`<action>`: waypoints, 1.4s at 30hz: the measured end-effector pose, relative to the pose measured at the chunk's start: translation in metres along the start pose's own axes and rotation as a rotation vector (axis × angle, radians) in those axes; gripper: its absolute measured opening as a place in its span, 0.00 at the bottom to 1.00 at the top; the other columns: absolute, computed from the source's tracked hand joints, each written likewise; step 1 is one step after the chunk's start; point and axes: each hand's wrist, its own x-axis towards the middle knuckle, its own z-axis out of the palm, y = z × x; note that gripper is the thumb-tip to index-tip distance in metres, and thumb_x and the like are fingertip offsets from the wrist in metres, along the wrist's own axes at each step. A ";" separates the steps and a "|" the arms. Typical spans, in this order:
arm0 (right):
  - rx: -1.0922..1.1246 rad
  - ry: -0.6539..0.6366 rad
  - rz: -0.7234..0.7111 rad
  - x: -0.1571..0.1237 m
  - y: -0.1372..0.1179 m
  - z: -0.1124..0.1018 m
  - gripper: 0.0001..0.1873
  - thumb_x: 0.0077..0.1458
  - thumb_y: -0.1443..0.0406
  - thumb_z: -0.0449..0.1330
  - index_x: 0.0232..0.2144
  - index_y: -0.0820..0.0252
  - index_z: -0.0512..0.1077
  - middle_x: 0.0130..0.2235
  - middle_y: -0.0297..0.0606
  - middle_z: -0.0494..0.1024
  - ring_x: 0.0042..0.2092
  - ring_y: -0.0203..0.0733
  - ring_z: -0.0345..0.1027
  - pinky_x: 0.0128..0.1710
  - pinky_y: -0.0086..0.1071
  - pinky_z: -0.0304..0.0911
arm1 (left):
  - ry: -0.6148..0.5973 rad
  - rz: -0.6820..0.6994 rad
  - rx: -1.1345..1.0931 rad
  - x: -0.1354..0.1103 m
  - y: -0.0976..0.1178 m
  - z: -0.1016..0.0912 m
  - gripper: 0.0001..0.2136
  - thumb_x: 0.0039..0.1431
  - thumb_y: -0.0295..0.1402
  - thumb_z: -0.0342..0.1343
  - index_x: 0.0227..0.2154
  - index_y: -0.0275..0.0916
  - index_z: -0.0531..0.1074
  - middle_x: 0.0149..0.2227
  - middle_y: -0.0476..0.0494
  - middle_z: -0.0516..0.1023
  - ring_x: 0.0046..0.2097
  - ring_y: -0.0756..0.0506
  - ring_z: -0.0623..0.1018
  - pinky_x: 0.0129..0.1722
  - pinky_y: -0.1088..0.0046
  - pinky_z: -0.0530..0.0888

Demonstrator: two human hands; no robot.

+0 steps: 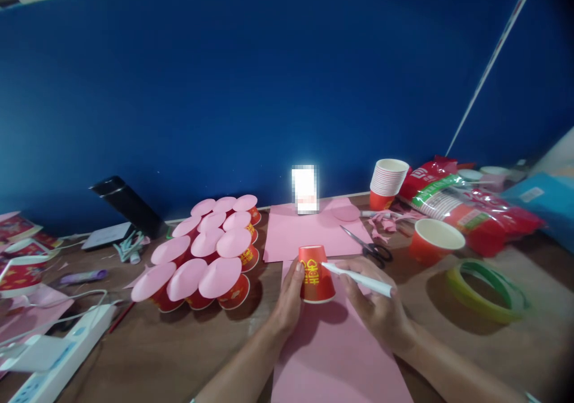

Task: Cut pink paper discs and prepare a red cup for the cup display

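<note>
Head view: a blue wall [269,80] bounds the back of the table [152,355], so forward reach ends there; the table's near edge is not in frame. Widest room for movement: the wood surface at front left, between the power strip [67,349] and the left forearm. Two pink sheets lie centrally, the near sheet [323,373] running under the hands. At left, red cups with pink discs [219,277] stand close together, their disc edges overhanging; the left elbow should be kept off them. At right, the tape roll [470,307] and an open cup [424,250] limit outward swing of the right hand [379,310]. Scissors [364,244] lie just beyond that hand, blades on the far sheet [287,235]; caution advised.

Work piece: one red cup [320,289], narrow end up, above the near sheet, between both hands. Left hand [287,307]: fingers closed against the cup's left wall. Right hand: fingers clamped around a white pen [377,286], tip at the cup's right side; actual contact cannot be confirmed. Recommended: firm left support without denting the paper wall, right wrist steadied, light tip pressure, cup turned rather than pen stretched.
</note>
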 end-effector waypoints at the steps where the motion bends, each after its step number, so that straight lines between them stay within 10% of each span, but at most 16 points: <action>1: -0.001 -0.001 0.000 0.000 0.000 0.000 0.08 0.64 0.68 0.53 0.41 0.55 0.71 0.34 0.37 0.79 0.36 0.41 0.75 0.37 0.34 0.71 | 0.005 0.004 0.006 0.000 -0.001 -0.001 0.22 0.60 0.49 0.54 0.47 0.37 0.75 0.48 0.38 0.79 0.51 0.38 0.76 0.53 0.62 0.69; 16: 0.043 0.096 0.163 -0.004 0.002 0.001 0.05 0.63 0.66 0.55 0.39 0.59 0.71 0.33 0.38 0.79 0.35 0.41 0.75 0.39 0.33 0.72 | 0.002 -0.011 -0.004 0.000 -0.006 -0.003 0.22 0.62 0.49 0.53 0.50 0.37 0.74 0.49 0.39 0.79 0.52 0.38 0.76 0.54 0.63 0.68; 42: 0.008 -0.005 0.014 -0.002 -0.002 0.001 0.09 0.63 0.70 0.53 0.42 0.57 0.71 0.37 0.37 0.78 0.39 0.40 0.74 0.41 0.32 0.68 | -0.036 -0.004 -0.013 -0.001 -0.002 0.000 0.22 0.61 0.49 0.53 0.48 0.35 0.74 0.49 0.37 0.79 0.52 0.37 0.75 0.54 0.61 0.69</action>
